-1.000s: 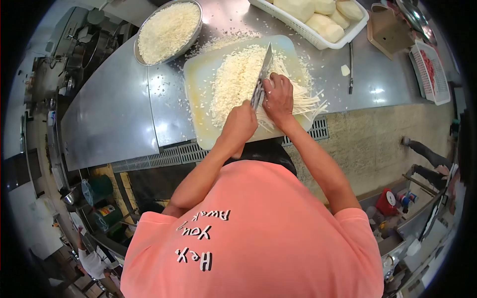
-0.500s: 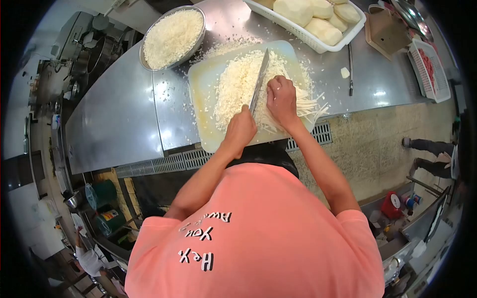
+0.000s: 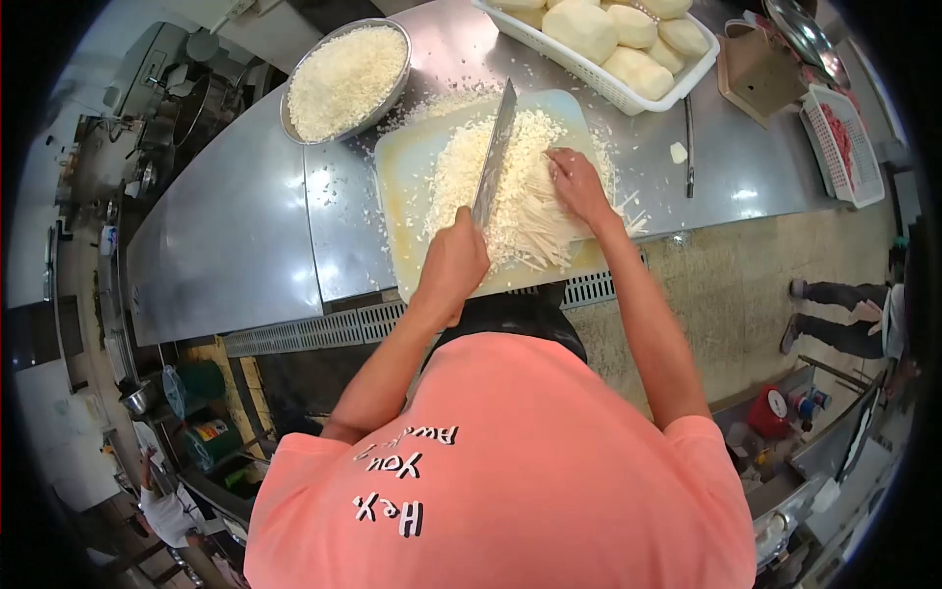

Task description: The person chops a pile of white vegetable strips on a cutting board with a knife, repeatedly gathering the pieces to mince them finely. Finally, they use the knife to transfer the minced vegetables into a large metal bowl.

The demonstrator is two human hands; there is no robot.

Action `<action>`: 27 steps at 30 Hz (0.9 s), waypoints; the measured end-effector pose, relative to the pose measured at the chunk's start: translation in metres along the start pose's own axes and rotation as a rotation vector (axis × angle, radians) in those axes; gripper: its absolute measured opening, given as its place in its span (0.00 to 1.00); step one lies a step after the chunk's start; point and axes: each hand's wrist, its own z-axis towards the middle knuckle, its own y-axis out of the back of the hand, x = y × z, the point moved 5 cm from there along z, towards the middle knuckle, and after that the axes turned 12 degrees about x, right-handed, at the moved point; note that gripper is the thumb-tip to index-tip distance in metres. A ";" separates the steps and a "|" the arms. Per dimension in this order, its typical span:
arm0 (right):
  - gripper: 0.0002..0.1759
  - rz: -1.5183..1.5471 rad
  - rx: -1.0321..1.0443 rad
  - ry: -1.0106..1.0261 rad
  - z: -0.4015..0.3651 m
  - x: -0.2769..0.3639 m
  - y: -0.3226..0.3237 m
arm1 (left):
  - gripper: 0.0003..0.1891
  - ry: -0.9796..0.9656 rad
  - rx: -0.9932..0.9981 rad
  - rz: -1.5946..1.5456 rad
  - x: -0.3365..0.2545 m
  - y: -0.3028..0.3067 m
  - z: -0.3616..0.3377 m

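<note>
In my left hand (image 3: 454, 260) is the handle of a large kitchen knife (image 3: 496, 147). Its blade points away from me, over a pile of chopped white vegetable (image 3: 461, 162) on a pale cutting board (image 3: 402, 221). To the right of the blade, my right hand (image 3: 579, 185) rests with curled fingers on thin white vegetable strips (image 3: 538, 231). Some strip ends stick out past the board's right side. The hand hides part of the strips, and its fingertips show only partly.
A metal bowl (image 3: 400, 86) full of chopped white pieces stands at the back left. Behind the board, a white basket (image 3: 628, 96) holds several peeled pale vegetables. A thin dark rod (image 3: 690, 147) and a red-filled basket (image 3: 834, 147) lie rightward on the steel table (image 3: 226, 216). Other people are at both sides.
The knife and my left hand have moved left, away from my right hand. My right hand has shifted slightly right, and the strips between hand and blade lie more spread out.
</note>
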 end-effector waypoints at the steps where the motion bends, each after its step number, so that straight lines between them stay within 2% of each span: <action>1: 0.16 0.035 0.013 0.003 -0.007 0.002 -0.002 | 0.10 0.046 0.021 0.018 0.007 -0.009 0.000; 2: 0.16 0.034 0.015 -0.005 -0.012 0.002 -0.002 | 0.10 0.096 0.043 0.032 0.018 -0.021 0.002; 5: 0.16 0.053 0.011 -0.007 -0.018 0.013 -0.001 | 0.10 0.036 0.087 0.050 0.027 -0.022 0.016; 7: 0.15 0.055 -0.221 0.036 -0.027 0.034 0.012 | 0.09 -0.003 0.105 0.020 0.005 0.001 0.009; 11: 0.09 0.063 -0.255 -0.078 -0.031 0.056 0.007 | 0.09 -0.035 0.069 -0.023 0.000 -0.021 0.017; 13: 0.05 -0.191 -0.316 -0.049 -0.030 0.061 -0.001 | 0.09 -0.171 0.056 0.133 0.004 -0.041 0.043; 17: 0.08 -0.262 -0.278 -0.082 -0.028 0.059 -0.003 | 0.08 -0.114 0.158 0.154 -0.026 0.000 0.023; 20: 0.09 -0.268 -0.286 -0.097 -0.029 0.060 -0.004 | 0.08 -0.075 0.184 0.121 -0.015 -0.016 0.016; 21: 0.09 -0.277 -0.278 -0.101 -0.029 0.060 -0.004 | 0.08 -0.130 0.134 0.158 -0.004 -0.034 0.027; 24: 0.09 -0.298 -0.269 -0.092 -0.028 0.059 -0.003 | 0.07 -0.180 0.165 0.093 -0.013 -0.027 0.046; 27: 0.08 -0.288 -0.289 -0.084 -0.026 0.058 -0.005 | 0.07 -0.172 0.161 0.123 -0.023 -0.009 0.028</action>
